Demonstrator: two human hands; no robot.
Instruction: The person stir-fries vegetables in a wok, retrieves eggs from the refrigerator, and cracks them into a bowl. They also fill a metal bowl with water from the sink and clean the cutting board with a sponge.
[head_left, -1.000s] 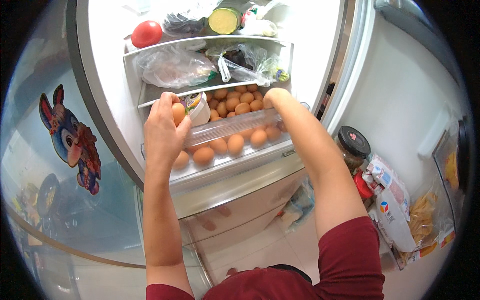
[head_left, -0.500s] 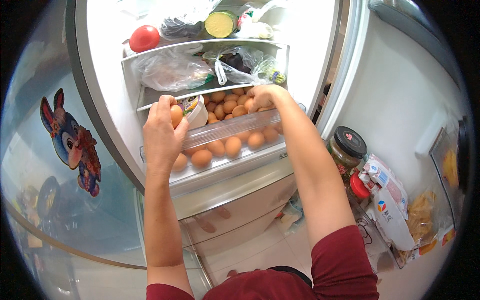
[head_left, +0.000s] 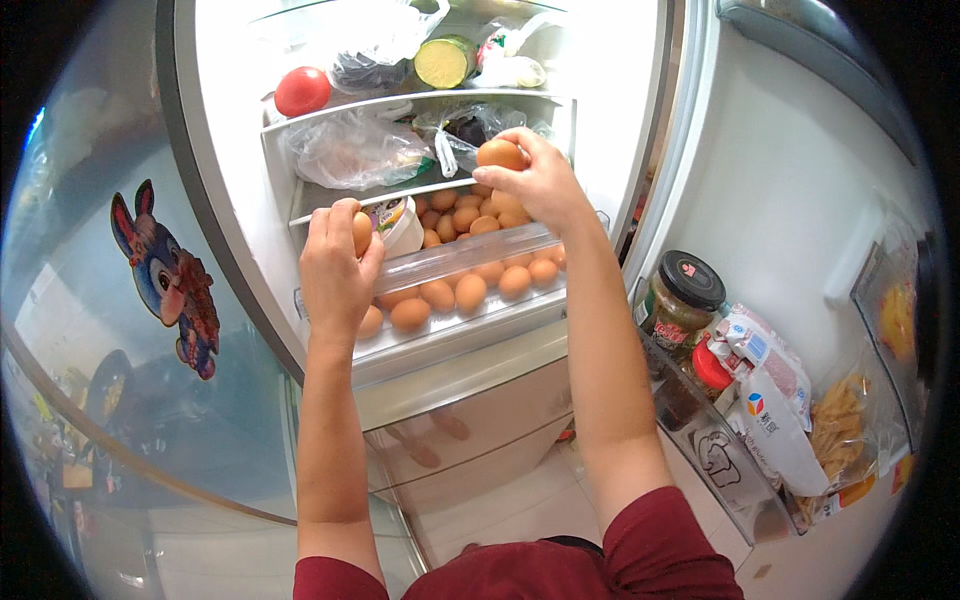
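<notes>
Between the fingers of my left hand (head_left: 338, 262) is a brown egg (head_left: 362, 233), held at the left end of the fridge drawer (head_left: 470, 347). My right hand (head_left: 540, 185) grips another egg (head_left: 500, 154), raised over the back of the drawer in front of the middle shelf. Many brown eggs (head_left: 467, 218) are piled inside the drawer, and several show through its clear front. A white tub (head_left: 402, 232) with a printed lid stands among them, just right of my left hand.
Above the drawer, shelves hold bagged food (head_left: 355, 150), a tomato (head_left: 302, 91) and a cut squash (head_left: 443, 63). To the right, the open door's rack carries a dark-lidded jar (head_left: 685, 295), a red-capped container (head_left: 710, 366) and white packets (head_left: 780, 435). A glossy panel with a rabbit sticker (head_left: 165, 280) stands left.
My right hand has come up out of the egg pile with an egg in its fingers. My left hand keeps its egg. The whole view has shifted slightly.
</notes>
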